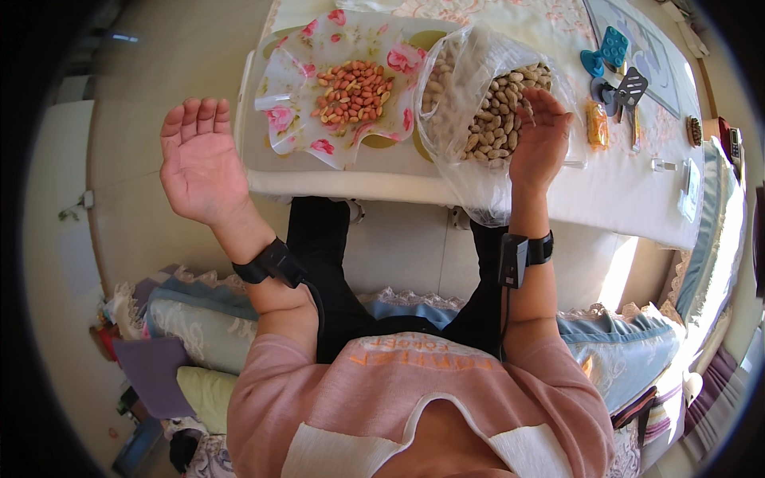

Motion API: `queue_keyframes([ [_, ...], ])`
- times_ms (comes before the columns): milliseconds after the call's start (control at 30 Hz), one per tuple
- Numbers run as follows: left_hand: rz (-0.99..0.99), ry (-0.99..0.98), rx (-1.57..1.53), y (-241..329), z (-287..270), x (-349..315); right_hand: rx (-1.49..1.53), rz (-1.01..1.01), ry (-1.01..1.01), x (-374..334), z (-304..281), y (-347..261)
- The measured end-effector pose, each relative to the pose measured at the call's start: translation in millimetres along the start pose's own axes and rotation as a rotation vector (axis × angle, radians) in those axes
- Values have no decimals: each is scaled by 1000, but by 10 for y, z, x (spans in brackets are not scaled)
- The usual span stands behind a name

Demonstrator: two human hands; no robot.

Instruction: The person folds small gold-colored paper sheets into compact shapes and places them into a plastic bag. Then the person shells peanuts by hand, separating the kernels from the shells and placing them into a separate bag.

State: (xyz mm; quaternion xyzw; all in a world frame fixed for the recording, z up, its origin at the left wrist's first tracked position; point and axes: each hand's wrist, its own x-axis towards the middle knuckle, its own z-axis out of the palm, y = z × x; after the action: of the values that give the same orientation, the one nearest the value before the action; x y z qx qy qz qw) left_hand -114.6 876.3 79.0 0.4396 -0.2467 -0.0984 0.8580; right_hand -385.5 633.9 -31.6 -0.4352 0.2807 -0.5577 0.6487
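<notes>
My left hand (204,163) is raised off the table's left side, palm up, its fingers stretched out with nothing in them. Over the near part of a clear plastic bag (442,151) I hold my right hand (542,143), fingers loosely curled and apart; nothing shows in it. Unshelled peanuts (498,119) fill the bag, and some lie behind my right fingertips; whether I touch them I cannot tell. To the left of the bag, shelled reddish peanuts (355,92) are heaped on a wavy-edged flowered tray (287,88).
The table (613,191) has a pale cover. On its right side are a blue suction-cup holder (613,48), a black slotted spatula (632,86), an orange packet (597,125), a small brush (695,131) and a clear box (689,191). A cushioned sofa (199,319) is beneath me.
</notes>
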Motion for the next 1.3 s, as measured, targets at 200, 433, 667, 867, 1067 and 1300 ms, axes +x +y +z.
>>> queue_keyframes([
  [200,-206,-728,-413,621,1244,-960,-847,-165,-9,15,-49,-31],
  [433,-275,-33,-751,1056,2259,-1678,-1140,-350,-546,-74,-48,-66],
  [667,-438,-436,-637,1161,1995,-1566,-1174,-436,-763,-143,-75,-119],
  [867,-237,-507,-694,990,2141,-1704,-1198,-361,-764,-95,-108,-99],
  [1067,-496,-447,-501,1355,2211,-1759,-1227,-457,-744,-121,-141,-84],
  [1300,-390,-501,-539,1294,2355,-1846,-864,-180,-629,-71,-151,-163],
])
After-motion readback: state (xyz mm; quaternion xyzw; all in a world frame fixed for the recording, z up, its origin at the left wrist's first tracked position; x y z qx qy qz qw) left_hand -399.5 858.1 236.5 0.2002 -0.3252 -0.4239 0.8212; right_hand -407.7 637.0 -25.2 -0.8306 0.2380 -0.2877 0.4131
